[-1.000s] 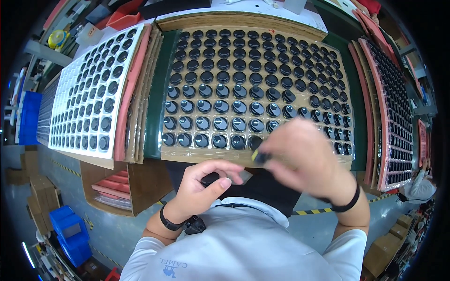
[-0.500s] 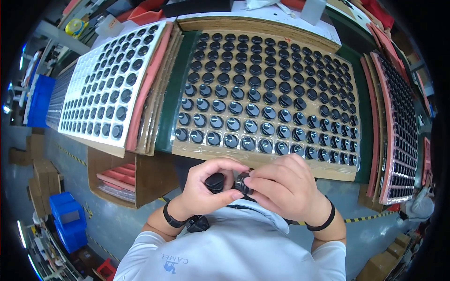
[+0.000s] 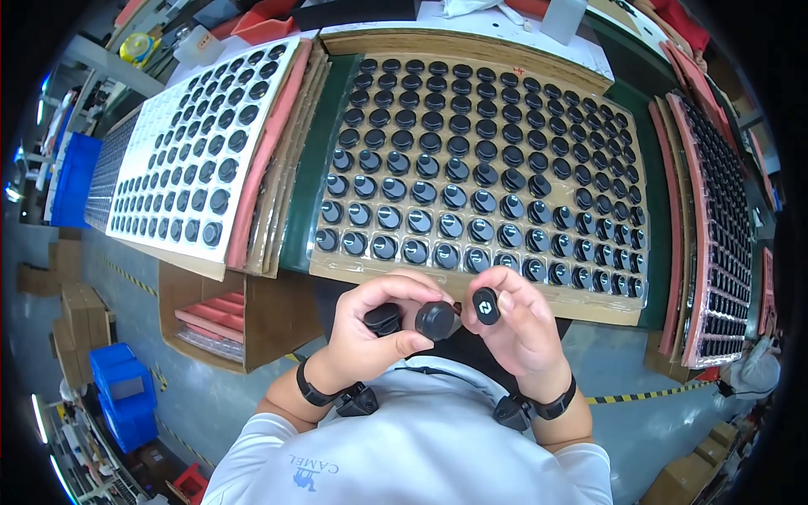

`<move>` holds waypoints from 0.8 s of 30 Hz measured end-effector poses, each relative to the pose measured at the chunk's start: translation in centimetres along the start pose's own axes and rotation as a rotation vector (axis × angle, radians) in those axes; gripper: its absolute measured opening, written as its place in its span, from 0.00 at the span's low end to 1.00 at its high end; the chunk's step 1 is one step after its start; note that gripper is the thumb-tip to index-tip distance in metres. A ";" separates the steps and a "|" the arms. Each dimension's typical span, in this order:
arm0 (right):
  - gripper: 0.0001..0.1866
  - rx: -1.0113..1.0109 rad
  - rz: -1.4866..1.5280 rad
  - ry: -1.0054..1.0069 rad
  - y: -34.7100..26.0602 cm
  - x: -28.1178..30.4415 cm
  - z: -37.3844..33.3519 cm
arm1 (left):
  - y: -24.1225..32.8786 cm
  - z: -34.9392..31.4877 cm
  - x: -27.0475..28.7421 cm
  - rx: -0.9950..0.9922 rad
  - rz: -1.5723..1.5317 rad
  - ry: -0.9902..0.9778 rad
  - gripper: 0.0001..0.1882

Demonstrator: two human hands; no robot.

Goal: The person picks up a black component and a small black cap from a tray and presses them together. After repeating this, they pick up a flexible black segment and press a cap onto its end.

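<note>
My left hand [image 3: 358, 343] is closed around two black parts. A round, flat-faced black part [image 3: 436, 321] is pinched between its thumb and fingertips, and a second dark part [image 3: 383, 319] sits in the curl of the palm. Close beside it, my right hand [image 3: 532, 337] grips a small black oval piece [image 3: 486, 305] with a white mark on its face. Both hands are just in front of a clear plastic tray [image 3: 404, 271] holding rows of round black parts [image 3: 459, 146]; those in the nearer rows look glossy.
At left, a white tray [image 3: 139, 135] with black parts lies on stacked pink trays and cardboard sheets. More stacked trays [image 3: 692, 252] stand at right. An open cardboard box [image 3: 202, 352] is below left, and blue bins [image 3: 122, 387] stand farther left on the floor.
My right hand has drawn apart from the left and turned, now showing the oval piece's marked face. The round part in my left fingertips now faces up.
</note>
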State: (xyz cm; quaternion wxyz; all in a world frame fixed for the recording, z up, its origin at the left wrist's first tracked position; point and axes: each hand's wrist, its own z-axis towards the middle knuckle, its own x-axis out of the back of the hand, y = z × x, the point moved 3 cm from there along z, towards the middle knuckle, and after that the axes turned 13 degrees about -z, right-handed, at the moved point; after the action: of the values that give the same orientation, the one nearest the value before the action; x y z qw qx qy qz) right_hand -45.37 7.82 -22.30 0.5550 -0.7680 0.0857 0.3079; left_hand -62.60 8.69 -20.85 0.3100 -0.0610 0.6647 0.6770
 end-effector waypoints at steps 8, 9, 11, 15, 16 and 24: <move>0.18 0.547 -0.751 0.054 -2.6 -1.6 -0.1 | 1.0 -0.2 -0.1 -0.215 0.263 -0.076 0.19; 0.17 0.617 -0.897 0.038 -2.8 -1.8 0.1 | 1.2 -0.3 -0.2 -0.231 0.302 -0.074 0.19; 0.16 0.755 -1.189 0.002 -2.8 -2.3 0.3 | 1.4 -0.3 -0.3 -0.245 0.341 -0.073 0.19; 0.13 0.705 -1.026 0.036 -1.9 -3.4 0.8 | 1.7 -0.2 -0.5 -0.306 0.486 -0.119 0.19; 0.13 0.705 -1.025 0.035 -1.9 -3.5 0.7 | 1.7 -0.3 -0.5 -0.299 0.458 -0.114 0.18; 0.10 0.681 -0.981 -0.060 -1.4 -3.4 1.1 | 1.8 -0.4 -0.5 -0.287 0.441 -0.114 0.18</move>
State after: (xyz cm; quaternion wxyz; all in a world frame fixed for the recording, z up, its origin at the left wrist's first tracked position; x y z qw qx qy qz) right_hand -47.82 8.62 -19.53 0.8495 -0.4878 -0.2008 -0.0077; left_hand -63.23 8.31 -19.09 0.1804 0.0801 0.5406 0.8178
